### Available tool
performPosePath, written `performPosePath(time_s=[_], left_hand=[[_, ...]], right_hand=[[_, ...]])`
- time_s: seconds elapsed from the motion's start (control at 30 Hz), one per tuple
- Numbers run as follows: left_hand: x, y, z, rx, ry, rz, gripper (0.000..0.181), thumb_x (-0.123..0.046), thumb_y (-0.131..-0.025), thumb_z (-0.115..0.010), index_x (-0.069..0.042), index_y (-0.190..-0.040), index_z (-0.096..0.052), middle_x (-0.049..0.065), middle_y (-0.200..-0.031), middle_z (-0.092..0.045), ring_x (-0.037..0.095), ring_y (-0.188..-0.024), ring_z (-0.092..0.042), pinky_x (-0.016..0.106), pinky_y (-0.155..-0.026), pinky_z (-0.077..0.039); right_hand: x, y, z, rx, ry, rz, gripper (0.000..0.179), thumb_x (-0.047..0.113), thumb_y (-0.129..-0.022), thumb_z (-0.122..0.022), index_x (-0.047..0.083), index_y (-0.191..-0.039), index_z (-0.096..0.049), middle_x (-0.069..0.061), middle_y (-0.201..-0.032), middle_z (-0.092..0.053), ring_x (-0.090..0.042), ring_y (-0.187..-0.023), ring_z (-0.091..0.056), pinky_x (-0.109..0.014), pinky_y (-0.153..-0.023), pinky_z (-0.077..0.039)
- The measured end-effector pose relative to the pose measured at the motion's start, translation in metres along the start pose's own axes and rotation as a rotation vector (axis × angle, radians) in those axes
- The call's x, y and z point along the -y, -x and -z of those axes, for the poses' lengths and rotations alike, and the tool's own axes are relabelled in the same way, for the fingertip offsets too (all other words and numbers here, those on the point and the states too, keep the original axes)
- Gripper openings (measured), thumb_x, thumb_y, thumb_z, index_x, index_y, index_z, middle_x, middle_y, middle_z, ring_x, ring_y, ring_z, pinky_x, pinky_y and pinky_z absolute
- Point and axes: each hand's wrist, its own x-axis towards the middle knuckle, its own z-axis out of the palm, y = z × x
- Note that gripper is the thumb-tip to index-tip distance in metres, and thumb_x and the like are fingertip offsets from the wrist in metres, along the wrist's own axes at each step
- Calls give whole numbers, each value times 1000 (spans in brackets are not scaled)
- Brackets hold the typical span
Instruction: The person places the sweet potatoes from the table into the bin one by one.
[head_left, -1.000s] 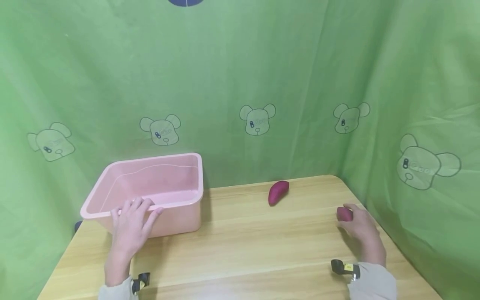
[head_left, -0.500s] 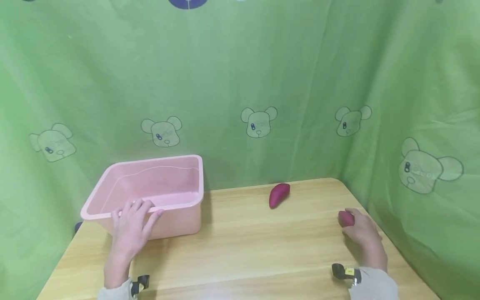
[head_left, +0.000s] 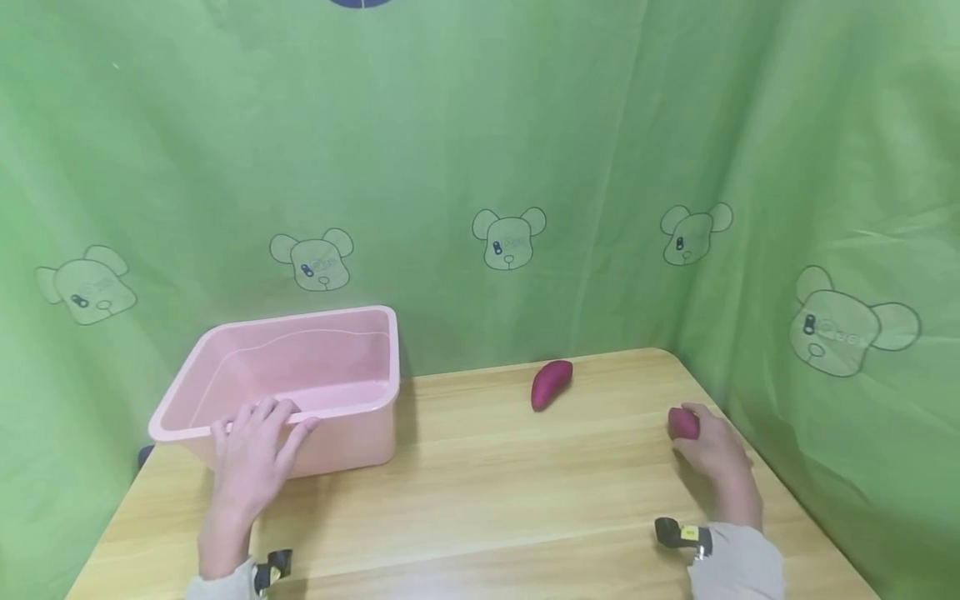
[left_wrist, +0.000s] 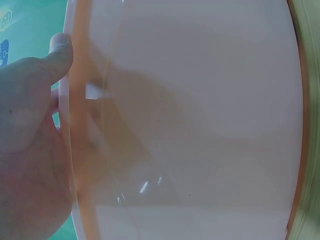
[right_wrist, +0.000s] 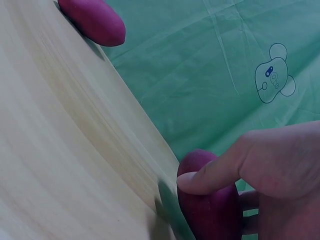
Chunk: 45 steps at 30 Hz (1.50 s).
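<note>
Head view: at lower left of the frame, your left hand (head_left: 252, 458) grips the near rim of the pink tub (head_left: 345, 447), fingers over the edge and thumb on its outer side, while at right your right hand (head_left: 717, 444) pinches a purple sweet potato (head_left: 682, 423) above the wooden table (head_left: 480, 492). A second sweet potato (head_left: 552, 385) lies tilted right of centre, near the table's far edge and the green curtain (head_left: 435, 150). In your right wrist view, your thumb presses the held one at lower right; the other shows at upper left.
</note>
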Motion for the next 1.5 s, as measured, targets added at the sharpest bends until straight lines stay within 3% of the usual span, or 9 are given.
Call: performPosePath(time_s=[0.3, 0.77, 1.03, 1.27, 1.5], left_hand=[[-1, -1, -1, -8, -3, -3, 27, -40, -102, -62, -14, -102, -65, 9, -106, -65, 34, -102, -53, 61, -94, -26], [1, -2, -1, 4, -21, -1, 30, -42, -102, -62, -13, -107, -67, 9, -109, -67, 35, -105, -54, 61, -94, -28], [1, -3, -1, -10, -15, -6, 26, -41, -101, -63, -15, -102, -66, 5, -101, -63, 31, -99, -53, 61, -94, -27], [1, -4, -1, -12, -12, -6, 25, -39, -101, -64, -14, -101, -66, 6, -99, -62, 31, -96, -53, 61, -94, -27], [1, -5, -1, -17, -11, -5, 25, -40, -100, -65, -14, -100, -65, 5, -97, -61, 30, -94, -52, 59, -92, -27]], right_hand=[[4, -1, -1, -31, -24, 30, 73, 21, -99, -62, -8, -155, -24, -44, -129, -43, -59, -108, -53, -66, -82, -47], [8, -6, -3, -64, -26, 60, 75, 30, -104, -57, -10, -155, -21, -46, -128, -44, -60, -107, -53, -67, -80, -48], [17, -4, 1, -59, -35, 43, 77, 35, -106, -53, -5, -159, -14, -47, -131, -40, -63, -110, -49, -69, -79, -47], [28, -2, 5, -79, -33, 52, 75, 35, -107, -51, -6, -158, -16, -46, -129, -40, -63, -110, -48, -71, -82, -45], [34, -3, 5, -132, -25, 76, 73, 35, -107, -52, -6, -157, -19, -44, -124, -42, -59, -103, -52, -66, -74, -48]])
